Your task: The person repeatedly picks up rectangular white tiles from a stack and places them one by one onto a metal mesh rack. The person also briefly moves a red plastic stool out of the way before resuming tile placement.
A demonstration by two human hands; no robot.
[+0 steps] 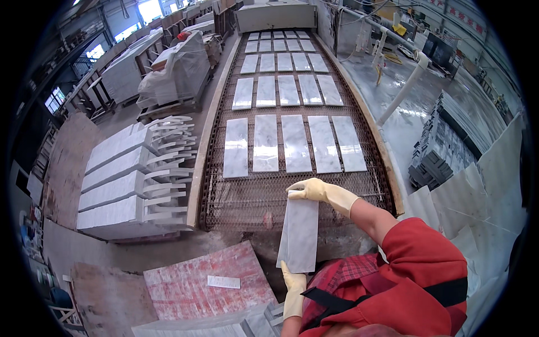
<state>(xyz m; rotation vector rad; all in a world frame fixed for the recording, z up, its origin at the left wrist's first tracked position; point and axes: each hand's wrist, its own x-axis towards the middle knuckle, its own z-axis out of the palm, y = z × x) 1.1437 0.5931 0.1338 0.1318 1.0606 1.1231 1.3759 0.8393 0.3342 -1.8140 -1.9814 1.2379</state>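
Two white-grey marble tiles [303, 236], slightly fanned one over the other, are held upright in front of my body at the conveyor's near end. Gripping their far end is my right hand [311, 190], in a pale yellow rubber glove, fingers curled over the edge. Lower down, my left hand [293, 279], gloved likewise, closes on the near bottom corner. Beyond them the wire-mesh conveyor [264, 196] carries rows of glossy marble tiles [296, 143] laid flat with gaps between.
Stacked tiles [112, 210] with thin strips between them stand left of the conveyor. A red-stained board [196, 275] bears a small white strip [223, 282]. More slabs [208, 326] lie at the lower edge. Dark stacked pieces [443, 146] stand right, beyond a white pipe [404, 90].
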